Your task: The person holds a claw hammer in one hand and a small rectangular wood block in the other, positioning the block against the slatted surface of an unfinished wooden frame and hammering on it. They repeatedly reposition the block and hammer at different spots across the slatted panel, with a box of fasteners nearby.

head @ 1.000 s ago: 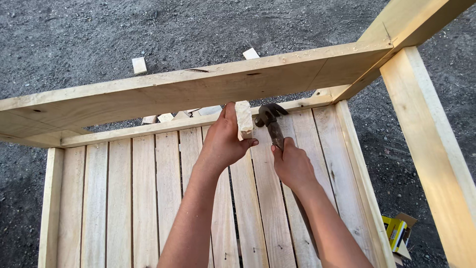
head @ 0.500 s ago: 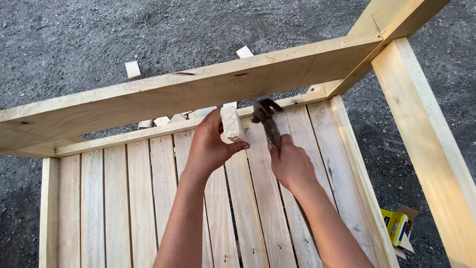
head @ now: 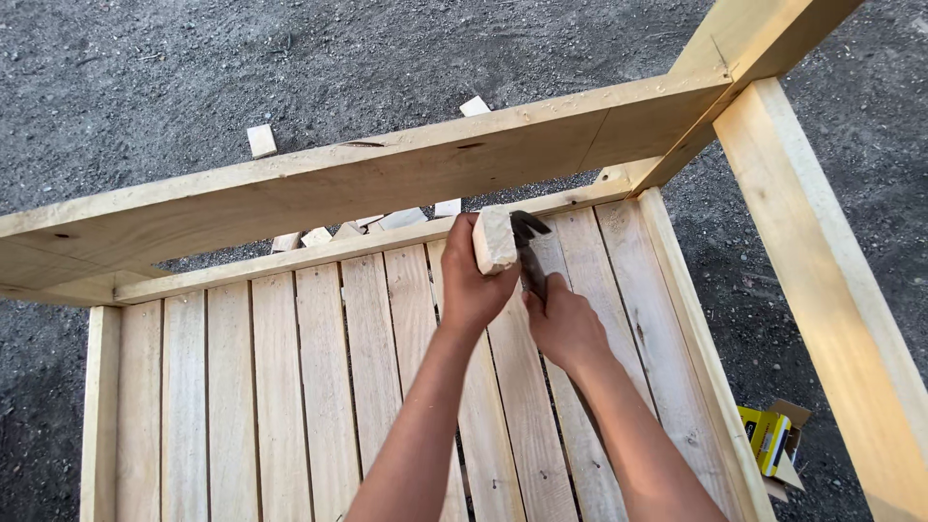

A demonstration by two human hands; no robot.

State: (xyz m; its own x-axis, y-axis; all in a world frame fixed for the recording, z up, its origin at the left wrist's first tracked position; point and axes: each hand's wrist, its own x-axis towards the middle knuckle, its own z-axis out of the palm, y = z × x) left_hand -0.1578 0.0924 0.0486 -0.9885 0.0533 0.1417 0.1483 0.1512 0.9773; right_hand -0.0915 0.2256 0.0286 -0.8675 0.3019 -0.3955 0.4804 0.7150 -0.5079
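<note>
Head view: left hand (head: 472, 285) pinches a small wood block (head: 494, 242) over the slat floor (head: 319, 387), under the top rail (head: 387, 179). Right hand (head: 564, 327) is clenched around the hammer (head: 529, 253), head touching the block. Risk: thumb sits near the strike zone; a glancing hit could twist the block loose.

Wood offcuts (head: 262, 140) lie on gravel (head: 145, 68); a yellow box (head: 768, 440) (open) sits nearby.

Pale yellowish wooden slats (head: 290, 387), a dark brown hammer (head: 530, 256), grey gravel (head: 193, 77), a yellow box (head: 768, 440).
</note>
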